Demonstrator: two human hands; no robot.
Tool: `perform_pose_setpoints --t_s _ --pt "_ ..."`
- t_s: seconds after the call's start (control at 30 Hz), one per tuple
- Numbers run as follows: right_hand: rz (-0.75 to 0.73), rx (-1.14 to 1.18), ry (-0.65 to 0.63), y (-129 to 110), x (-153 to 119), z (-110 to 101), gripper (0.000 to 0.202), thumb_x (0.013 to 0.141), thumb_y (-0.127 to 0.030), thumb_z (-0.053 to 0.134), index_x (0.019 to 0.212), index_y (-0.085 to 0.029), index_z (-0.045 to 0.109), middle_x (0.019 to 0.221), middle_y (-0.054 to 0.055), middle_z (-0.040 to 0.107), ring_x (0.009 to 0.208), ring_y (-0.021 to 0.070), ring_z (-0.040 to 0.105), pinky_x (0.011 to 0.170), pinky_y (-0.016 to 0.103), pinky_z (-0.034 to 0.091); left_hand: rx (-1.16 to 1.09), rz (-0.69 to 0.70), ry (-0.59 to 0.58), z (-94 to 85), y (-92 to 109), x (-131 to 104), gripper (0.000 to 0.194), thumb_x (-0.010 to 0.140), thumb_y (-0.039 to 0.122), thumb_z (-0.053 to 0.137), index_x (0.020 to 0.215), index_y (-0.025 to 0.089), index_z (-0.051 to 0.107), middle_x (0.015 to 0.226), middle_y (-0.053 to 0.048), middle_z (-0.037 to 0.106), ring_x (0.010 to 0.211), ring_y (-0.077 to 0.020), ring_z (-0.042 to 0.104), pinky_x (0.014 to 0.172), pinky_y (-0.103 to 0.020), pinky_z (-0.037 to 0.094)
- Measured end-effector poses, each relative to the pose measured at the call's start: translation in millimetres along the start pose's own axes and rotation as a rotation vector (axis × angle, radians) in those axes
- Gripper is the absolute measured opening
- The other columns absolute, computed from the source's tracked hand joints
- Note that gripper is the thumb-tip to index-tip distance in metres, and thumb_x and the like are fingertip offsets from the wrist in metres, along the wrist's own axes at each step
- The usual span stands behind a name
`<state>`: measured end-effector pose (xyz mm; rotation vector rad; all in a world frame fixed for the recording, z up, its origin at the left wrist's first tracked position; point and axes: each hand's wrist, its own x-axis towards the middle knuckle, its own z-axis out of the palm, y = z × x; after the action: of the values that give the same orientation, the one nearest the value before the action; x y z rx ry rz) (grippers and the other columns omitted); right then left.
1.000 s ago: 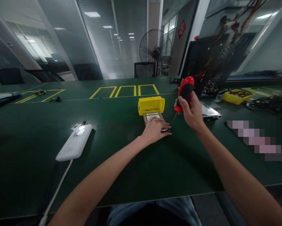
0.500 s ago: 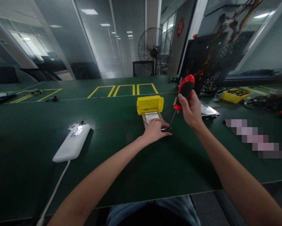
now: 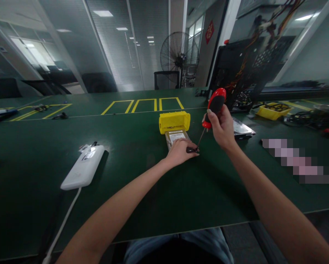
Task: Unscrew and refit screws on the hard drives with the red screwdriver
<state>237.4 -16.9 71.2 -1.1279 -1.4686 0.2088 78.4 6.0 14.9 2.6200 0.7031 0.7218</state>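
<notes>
My right hand (image 3: 222,124) is closed around the red and black handle of a screwdriver (image 3: 218,104). Its thin shaft slants down and left, and the tip meets a small dark part beside my left fingertips. My left hand (image 3: 182,152) lies over the near end of a hard drive (image 3: 176,135), thumb and fingers gripping around that end. The drive's labelled top shows beyond my knuckles, while its near part is covered. A yellow plastic bin (image 3: 174,122) stands on its side against the drive's far end. What exactly the tip touches is too small to make out.
Another drive-like metal box (image 3: 242,128) lies behind my right wrist. A white power bank (image 3: 84,167) with a cable (image 3: 64,223) is at left. Further right are a blurred-out flat object (image 3: 293,159), a yellow tray (image 3: 273,111), cables (image 3: 304,119) and an open computer case (image 3: 233,73).
Both hands, the screwdriver and the drive keep nearly the same places. The whole view has shifted very slightly, and the dark part by my left fingers looks turned a little.
</notes>
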Motion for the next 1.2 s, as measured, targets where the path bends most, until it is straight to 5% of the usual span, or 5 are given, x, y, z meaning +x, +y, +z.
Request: perform_pose_setpoints --t_s 1.2 --pt "-0.050 0.139 -0.058 -7.1 -1.5 3.7 0.042 0.078 -0.050 0.057 0.107 -0.023 0.043 0.088 0.003 0.058 0.075 0.0148 0.060 0.064 0.028 0.053 0.003 -0.117 0.007 2.5 2.2 0.9 0.018 0.079 0.033 0.060 0.093 0.026 0.069 0.101 0.001 0.068 0.109 -0.0208 0.053 0.094 -0.043 0.040"
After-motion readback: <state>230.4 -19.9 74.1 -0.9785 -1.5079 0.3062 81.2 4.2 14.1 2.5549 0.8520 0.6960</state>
